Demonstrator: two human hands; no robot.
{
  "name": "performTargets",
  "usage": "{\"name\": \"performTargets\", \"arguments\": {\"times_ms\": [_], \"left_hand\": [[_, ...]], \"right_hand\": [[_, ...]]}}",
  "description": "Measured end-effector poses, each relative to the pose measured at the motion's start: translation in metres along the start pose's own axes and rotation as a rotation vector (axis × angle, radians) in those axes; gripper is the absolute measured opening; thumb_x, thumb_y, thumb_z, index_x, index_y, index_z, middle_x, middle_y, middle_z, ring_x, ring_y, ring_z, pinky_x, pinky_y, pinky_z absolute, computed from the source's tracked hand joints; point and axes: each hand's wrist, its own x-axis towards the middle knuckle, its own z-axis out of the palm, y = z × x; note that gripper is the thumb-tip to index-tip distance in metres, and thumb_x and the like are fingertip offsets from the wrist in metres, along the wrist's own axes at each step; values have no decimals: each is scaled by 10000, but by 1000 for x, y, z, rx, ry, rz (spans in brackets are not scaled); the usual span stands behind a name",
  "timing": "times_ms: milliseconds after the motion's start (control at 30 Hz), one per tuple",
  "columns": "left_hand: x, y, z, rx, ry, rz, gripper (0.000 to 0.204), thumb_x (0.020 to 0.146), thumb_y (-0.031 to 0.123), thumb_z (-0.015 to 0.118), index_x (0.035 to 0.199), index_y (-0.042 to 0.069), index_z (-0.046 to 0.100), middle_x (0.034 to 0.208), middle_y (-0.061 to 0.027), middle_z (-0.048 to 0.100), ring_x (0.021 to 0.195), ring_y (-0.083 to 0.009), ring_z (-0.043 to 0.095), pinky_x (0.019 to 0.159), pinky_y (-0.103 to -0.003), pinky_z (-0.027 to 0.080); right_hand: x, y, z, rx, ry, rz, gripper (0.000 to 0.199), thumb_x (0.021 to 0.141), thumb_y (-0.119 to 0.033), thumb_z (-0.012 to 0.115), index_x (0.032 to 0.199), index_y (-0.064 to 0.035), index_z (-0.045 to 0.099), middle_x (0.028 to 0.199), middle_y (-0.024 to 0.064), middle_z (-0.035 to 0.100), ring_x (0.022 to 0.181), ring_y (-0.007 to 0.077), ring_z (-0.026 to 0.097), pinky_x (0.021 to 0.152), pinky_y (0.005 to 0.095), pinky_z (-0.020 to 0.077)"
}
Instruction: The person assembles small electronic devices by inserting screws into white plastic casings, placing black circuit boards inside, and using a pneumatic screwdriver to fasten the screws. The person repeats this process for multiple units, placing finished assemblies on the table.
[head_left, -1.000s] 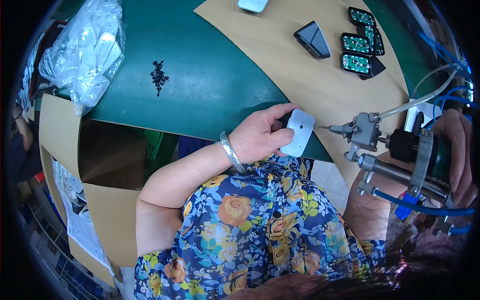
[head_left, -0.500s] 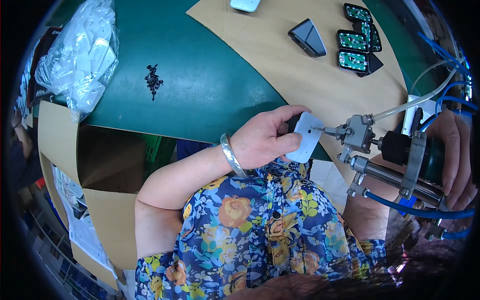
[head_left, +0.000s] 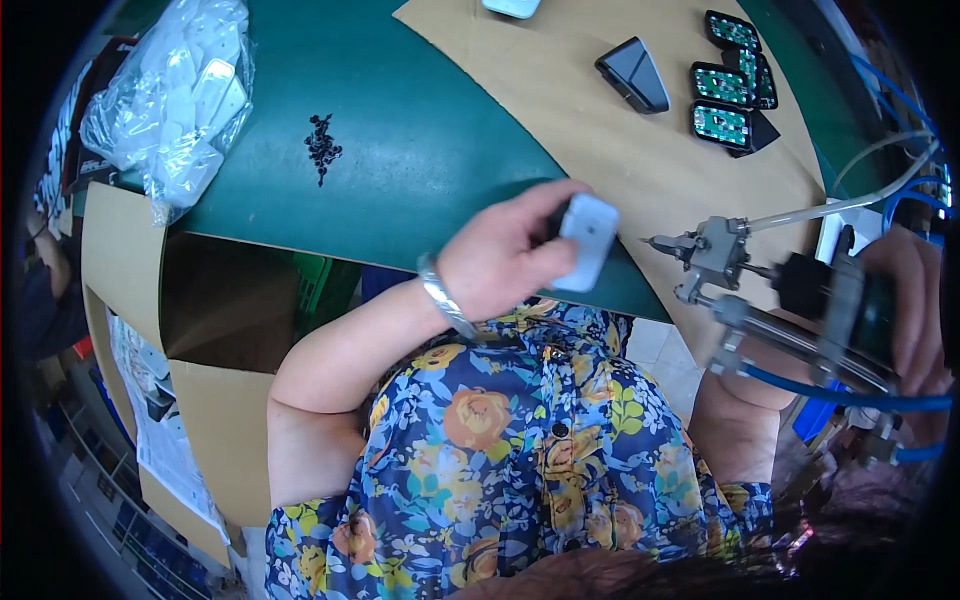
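The left hand (head_left: 505, 262) is closed around a small white plastic housing (head_left: 588, 240), thumb underneath and fingers curled over its far side, holding it just above the near edge of the green mat (head_left: 400, 150). Half a second ago the housing sat right against the tip of the pneumatic screwdriver (head_left: 800, 300); now a clear gap separates the two, and the hand has drawn the part leftward and slightly away from the tool. The driver's nozzle points left at the housing but touches nothing. That separation reads as the fastening contact being over for this piece, with the part coming free of the tool.

The right hand (head_left: 915, 300) is wrapped round the body of the screwdriver at the far right edge of the view, though how tightly its fingers close cannot be told, since the tool's frame and blue hoses (head_left: 850, 395) cover them.

On the brown cardboard sheet (head_left: 620, 150) beyond, a dark wedge-shaped casing (head_left: 633, 73) lies near a cluster of green circuit boards (head_left: 730, 95). A small heap of black screws (head_left: 322, 145) rests on the mat, and a clear bag of white parts (head_left: 170, 100) sits at the far left.
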Motion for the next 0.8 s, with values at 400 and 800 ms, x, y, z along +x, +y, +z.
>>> {"name": "performTargets", "arguments": {"times_ms": [400,800], "left_hand": [[6,0,13,-239,64,-111,480,855,127,537,1276,-9,352,834,-78,603,719,-103,597,602,-235,515],[8,10,20,-235,33,-102,468,859,124,530,1276,3,355,825,-66,606,704,-91,594,588,-226,510]], "right_hand": [[2,-18,-3,46,-24,98,482,804,-118,625,1249,-99,442,746,53,531,622,161,544,534,259,506],[-7,-31,27,-234,266,132,488,798,-130,635,1247,-90,447,724,53,537,608,165,549,516,267,509]]}}
